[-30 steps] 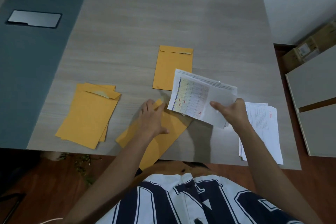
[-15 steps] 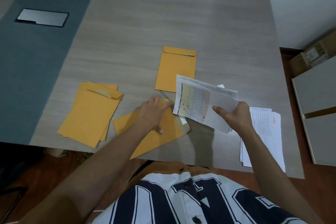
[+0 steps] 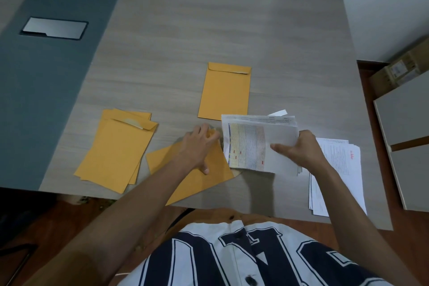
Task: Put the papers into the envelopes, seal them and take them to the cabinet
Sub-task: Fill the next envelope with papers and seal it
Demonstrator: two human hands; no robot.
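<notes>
Two hands I watch: left hand [image 3: 197, 146] grasps an envelope [image 3: 192, 176]; right hand [image 3: 299, 151] pinches folded papers [image 3: 255, 144] beside it.

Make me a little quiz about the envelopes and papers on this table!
1. True or false: the right hand holds printed sheets.
2. What does the left hand hold? A) scissors B) a yellow envelope C) a cup
3. Fill in: the lone envelope beyond the hands has its flap folded ____.

Key: 1 true; 2 B; 3 down.
</notes>
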